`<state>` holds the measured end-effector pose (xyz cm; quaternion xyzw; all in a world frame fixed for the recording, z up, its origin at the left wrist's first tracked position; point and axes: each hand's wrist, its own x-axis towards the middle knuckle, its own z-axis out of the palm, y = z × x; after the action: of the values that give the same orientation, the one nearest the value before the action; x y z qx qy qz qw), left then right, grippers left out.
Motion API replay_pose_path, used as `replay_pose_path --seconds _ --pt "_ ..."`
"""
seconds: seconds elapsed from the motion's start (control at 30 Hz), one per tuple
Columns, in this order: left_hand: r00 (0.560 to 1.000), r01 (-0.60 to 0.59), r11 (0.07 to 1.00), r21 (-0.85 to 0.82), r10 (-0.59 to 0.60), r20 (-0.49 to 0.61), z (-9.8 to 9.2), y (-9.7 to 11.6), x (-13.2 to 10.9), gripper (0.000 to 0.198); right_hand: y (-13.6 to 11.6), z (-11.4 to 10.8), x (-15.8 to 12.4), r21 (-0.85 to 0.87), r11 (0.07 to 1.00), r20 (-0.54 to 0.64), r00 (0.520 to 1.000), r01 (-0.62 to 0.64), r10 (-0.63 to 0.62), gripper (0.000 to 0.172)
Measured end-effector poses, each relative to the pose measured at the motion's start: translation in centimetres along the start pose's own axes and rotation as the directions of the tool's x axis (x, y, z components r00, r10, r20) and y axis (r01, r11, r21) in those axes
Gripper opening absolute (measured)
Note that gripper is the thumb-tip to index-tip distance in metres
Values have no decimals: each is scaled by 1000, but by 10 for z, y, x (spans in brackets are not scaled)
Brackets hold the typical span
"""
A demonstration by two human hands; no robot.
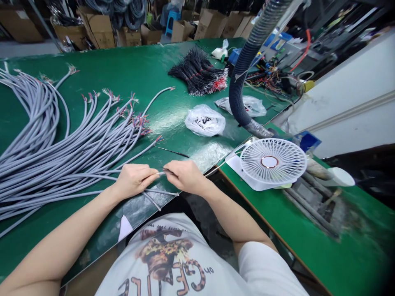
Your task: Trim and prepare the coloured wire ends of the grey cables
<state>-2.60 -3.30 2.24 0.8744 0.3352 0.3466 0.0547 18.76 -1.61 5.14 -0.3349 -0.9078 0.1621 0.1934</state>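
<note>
My left hand [135,179] is closed around a grey cable [161,174] near its end, above the front edge of the green table [148,61]. Close beside it, my right hand [185,176] pinches the tip of that same cable; what lies inside its fingers is mostly hidden. More grey cables [77,158] fan out to the left, many with stripped ends showing red, blue and white wires. Two cable ends [166,192] stick out below my hands. A thin black rod-like piece [173,152] lies just beyond my right hand.
Bundled black wires [197,72] lie farther back, near plastic bags [205,120] of small parts. A ribbed hose [239,90] hangs down at the right. A white fan [273,161] stands on the right-hand table. Cardboard boxes [98,26] line the back.
</note>
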Motion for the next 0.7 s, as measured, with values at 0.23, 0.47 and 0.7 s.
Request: replay_pose_path --seconds 0.23,0.47,0.7 --pt "986 160 976 -150 -165 -24 2 -2 0 23 -4 26 7 813 457 180 902 -361 393 19" --pt "944 322 897 -304 -330 26 0 0 3 27 -15 23 -2 851 475 -44 872 -222 487 23" --pt "924 382 848 -369 -357 136 -3 0 6 30 14 7 0 110 989 -137 987 95 -79 25"
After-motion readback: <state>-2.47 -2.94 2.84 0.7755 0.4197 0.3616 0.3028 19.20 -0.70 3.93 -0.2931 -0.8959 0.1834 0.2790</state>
